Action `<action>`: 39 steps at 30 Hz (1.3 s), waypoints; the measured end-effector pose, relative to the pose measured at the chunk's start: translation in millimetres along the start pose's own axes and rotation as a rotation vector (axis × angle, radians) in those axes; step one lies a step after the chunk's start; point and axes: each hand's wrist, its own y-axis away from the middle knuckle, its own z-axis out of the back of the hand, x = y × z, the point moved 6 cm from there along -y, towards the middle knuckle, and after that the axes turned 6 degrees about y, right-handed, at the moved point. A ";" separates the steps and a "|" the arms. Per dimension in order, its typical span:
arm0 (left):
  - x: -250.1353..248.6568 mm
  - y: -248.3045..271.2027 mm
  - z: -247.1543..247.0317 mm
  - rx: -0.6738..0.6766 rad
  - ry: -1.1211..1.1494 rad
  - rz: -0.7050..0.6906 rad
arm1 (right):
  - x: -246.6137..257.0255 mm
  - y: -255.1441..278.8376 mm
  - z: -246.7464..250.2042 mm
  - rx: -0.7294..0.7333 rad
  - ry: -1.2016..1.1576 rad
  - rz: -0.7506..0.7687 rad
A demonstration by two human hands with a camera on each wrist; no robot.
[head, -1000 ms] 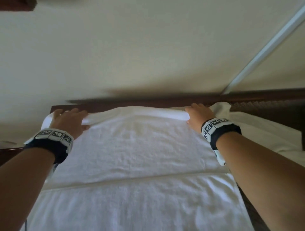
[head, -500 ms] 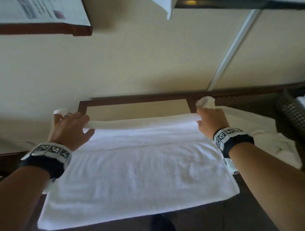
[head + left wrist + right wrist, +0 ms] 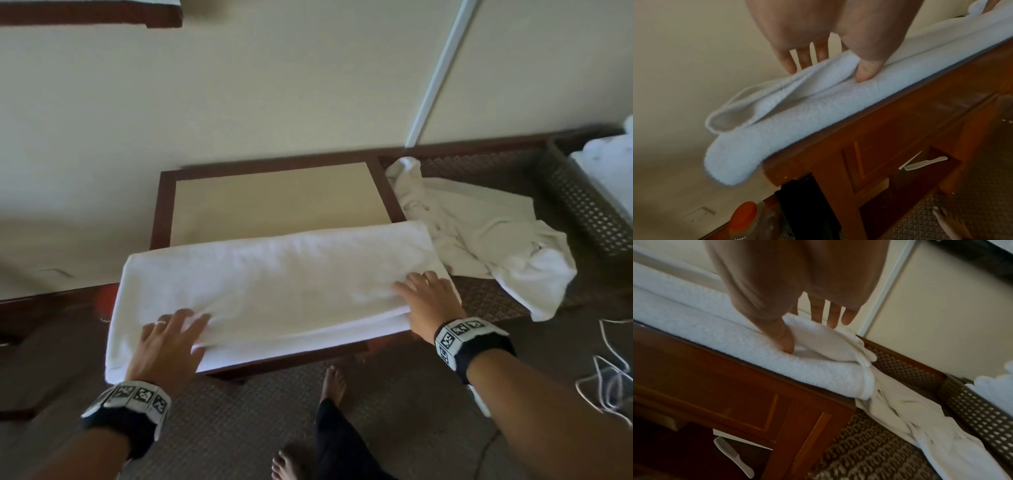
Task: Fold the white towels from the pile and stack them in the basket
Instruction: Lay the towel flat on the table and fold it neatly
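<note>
A white towel (image 3: 274,284) lies folded lengthwise across the near half of a small wooden table (image 3: 274,202), its left end hanging over the side. My left hand (image 3: 168,342) is at its near left corner, fingers flat on top and thumb (image 3: 867,71) tucked under the top layer (image 3: 797,116). At the near right corner my right hand (image 3: 428,301) pinches the top layer (image 3: 818,337) the same way, with its thumb (image 3: 785,344) underneath. A crumpled pile of white towels (image 3: 486,240) lies on the floor to the right. A brown perforated basket (image 3: 582,202) stands beyond it.
Folded white towels (image 3: 609,161) sit in the basket at the far right. A white cable (image 3: 613,377) loops on the carpet at the right. My bare feet (image 3: 334,380) stand close to the table's front. A white comb (image 3: 733,456) lies under the table. The wall is just behind.
Both hands have drawn the towel's far edge toward me and laid it over the near part, so the towel is now half as deep. The far half of the tabletop is uncovered.
</note>
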 end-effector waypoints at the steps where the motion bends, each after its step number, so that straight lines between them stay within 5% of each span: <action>1: -3.1 0.2 2.5 -0.023 0.034 -0.027 | -0.4 1.2 0.8 -0.001 -0.052 0.002; 5: -2.4 18.5 8.1 -0.214 0.207 -0.162 | -18.1 19.7 3.8 -0.176 -0.344 -0.083; 9: -2.0 52.4 -20.3 -0.157 0.165 -0.242 | -15.2 46.3 -32.0 -0.137 -0.200 0.012; 15: 2.5 36.9 -31.6 0.058 0.018 -0.111 | -6.1 31.1 -40.6 0.049 -0.139 -0.012; 19: 19.5 17.5 -20.6 0.118 -0.002 0.136 | -4.5 18.1 -20.7 0.127 -0.230 -0.030; 23: 7.5 12.3 -16.0 0.134 0.061 0.255 | -22.2 8.7 -7.6 0.046 -0.344 -0.168; 28: -48.2 -12.7 -1.9 0.054 0.112 0.101 | -55.2 -10.3 -9.4 -0.071 -0.300 -0.388; 32: -95.5 -37.7 -13.1 0.062 0.098 -0.046 | -73.1 -24.6 -40.2 0.067 -0.575 -0.506; 35: -112.4 -50.6 -21.5 0.104 0.069 -0.002 | -83.5 -36.0 -66.3 0.183 -0.854 -0.553; 39: -125.7 -63.5 -22.2 0.144 0.087 0.077 | -102.4 -49.5 -77.2 0.293 -0.922 -0.517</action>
